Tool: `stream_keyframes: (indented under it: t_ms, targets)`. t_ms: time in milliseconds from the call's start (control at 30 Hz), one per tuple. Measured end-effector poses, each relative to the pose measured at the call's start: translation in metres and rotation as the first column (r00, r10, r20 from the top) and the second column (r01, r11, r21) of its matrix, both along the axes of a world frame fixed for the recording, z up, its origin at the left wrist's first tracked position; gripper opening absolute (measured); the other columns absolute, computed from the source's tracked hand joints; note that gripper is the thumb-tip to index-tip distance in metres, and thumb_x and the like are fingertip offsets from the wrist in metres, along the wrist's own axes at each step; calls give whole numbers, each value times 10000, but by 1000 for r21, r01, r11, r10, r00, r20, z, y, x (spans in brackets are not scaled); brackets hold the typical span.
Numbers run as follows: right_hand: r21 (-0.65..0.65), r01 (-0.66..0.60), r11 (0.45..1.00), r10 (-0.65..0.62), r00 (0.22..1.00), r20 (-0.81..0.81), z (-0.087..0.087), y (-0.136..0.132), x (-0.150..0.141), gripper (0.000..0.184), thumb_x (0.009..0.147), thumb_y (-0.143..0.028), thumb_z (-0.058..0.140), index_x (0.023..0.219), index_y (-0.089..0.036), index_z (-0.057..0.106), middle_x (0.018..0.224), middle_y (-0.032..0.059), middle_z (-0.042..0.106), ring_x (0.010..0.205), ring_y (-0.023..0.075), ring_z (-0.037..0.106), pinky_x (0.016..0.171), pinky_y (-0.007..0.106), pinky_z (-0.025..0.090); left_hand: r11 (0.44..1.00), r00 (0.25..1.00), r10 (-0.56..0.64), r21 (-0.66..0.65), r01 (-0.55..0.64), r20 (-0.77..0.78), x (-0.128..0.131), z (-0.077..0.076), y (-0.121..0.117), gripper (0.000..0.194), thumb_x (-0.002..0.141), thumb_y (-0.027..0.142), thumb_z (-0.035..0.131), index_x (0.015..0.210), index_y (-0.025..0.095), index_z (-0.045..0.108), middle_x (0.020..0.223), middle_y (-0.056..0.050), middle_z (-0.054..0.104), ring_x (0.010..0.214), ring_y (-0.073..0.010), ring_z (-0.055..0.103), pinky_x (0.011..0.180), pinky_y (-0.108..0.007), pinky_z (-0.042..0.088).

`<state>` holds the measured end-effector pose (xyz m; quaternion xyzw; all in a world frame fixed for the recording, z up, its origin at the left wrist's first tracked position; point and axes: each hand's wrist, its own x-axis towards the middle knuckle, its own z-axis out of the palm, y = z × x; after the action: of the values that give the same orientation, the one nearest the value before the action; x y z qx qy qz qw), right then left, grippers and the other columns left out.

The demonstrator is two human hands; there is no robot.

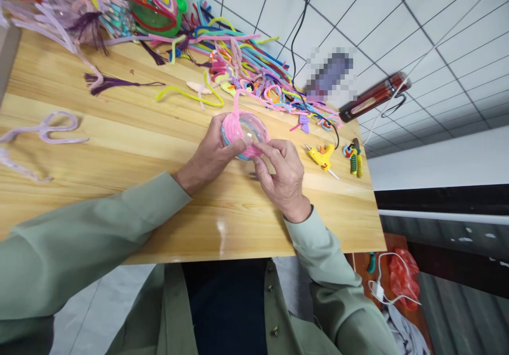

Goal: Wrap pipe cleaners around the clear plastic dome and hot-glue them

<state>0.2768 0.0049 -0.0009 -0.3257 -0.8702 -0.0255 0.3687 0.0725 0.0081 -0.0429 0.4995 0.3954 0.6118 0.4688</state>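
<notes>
Held over the middle of the wooden table is a small round cup-like form wound with pink and blue pipe cleaners (234,128). A loose pink pipe cleaner end loops up from its rim. My left hand (212,150) grips it from the left, thumb across the near side. At the right side of the rim, my right hand (280,172) has its fingertips pressed together against the pink strand. The form's underside is hidden by my fingers. Beyond it lies a bent yellow-green pipe cleaner (191,95).
Coloured pipe cleaners (254,52) heap along the tiled wall. To the right lie a yellow hot glue gun (323,157), its black cord running up, and yellow-green pliers (356,158). A dark red flask (376,97) leans there. Purple tassels (115,83) and lilac pipe cleaners (59,128) lie left.
</notes>
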Motion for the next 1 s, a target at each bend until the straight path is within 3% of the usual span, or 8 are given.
stream_keyframes:
  t_ms: [233,433,567,700,1000]
  targets:
    - [53,-16,998,21,995,-98,5,0,3,306,1127,-224,660,1421,-244,742,1152,91,772,1041,231,750,864,402,653,1000,1000,2,-31,-2,9,1,2,0,706,922,716,887,1391,278,592,1472,-106,759,1389,-345,714,1223,-574,616]
    - [-37,-41,998,39,998,-53,1,3,0,227,1129,-220,630,1302,-246,773,1134,97,768,1068,248,746,916,433,640,999,998,20,-25,-21,-52,-2,-4,0,716,934,712,875,1409,259,590,1496,-140,734,1392,-358,719,1201,-555,624]
    - [-12,-41,999,40,998,-53,-1,4,0,197,1142,-215,632,1287,-245,762,1126,86,783,1060,232,760,904,410,651,1000,997,19,7,-18,-72,-1,-4,-1,681,950,686,874,1408,256,611,1486,-132,750,1399,-345,723,1204,-502,626]
    - [36,-45,998,47,997,-67,-1,4,-1,170,1146,-208,658,1286,-240,749,1113,77,786,1037,215,763,884,376,654,1000,998,15,2,-15,-60,0,0,-2,678,952,673,879,1411,248,616,1503,-133,748,1410,-344,722,1223,-519,619]
    - [-22,-47,999,46,998,-37,-3,5,0,155,1148,-220,630,1220,-247,765,1058,70,809,1045,232,775,898,407,649,999,997,-17,-32,15,-72,-1,-3,-3,680,941,681,880,1401,246,631,1451,-126,770,1347,-338,747,1166,-510,654]
